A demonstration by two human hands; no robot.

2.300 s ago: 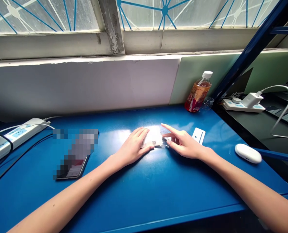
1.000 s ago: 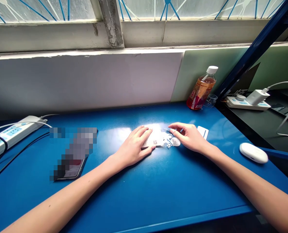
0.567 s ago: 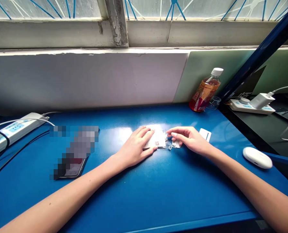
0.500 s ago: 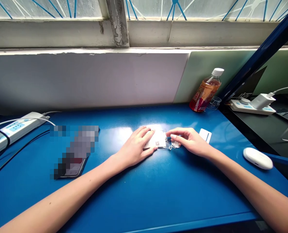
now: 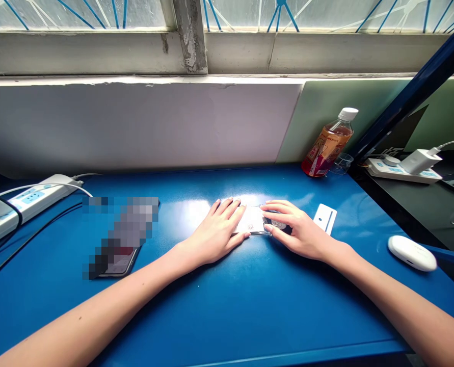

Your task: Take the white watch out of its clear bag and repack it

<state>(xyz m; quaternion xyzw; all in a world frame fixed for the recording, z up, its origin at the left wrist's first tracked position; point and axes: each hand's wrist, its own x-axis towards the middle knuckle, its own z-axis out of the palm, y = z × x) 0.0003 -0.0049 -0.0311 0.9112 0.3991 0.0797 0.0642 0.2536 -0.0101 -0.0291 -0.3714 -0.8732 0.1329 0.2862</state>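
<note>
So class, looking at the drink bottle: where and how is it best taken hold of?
Probably around the labelled middle of the bottle, from the front left as pictured. That part is a broad, rounded body, easier to wrap fingers around than the small white cap. The green wall is behind it, and a clear object sits close at its lower right.
</note>
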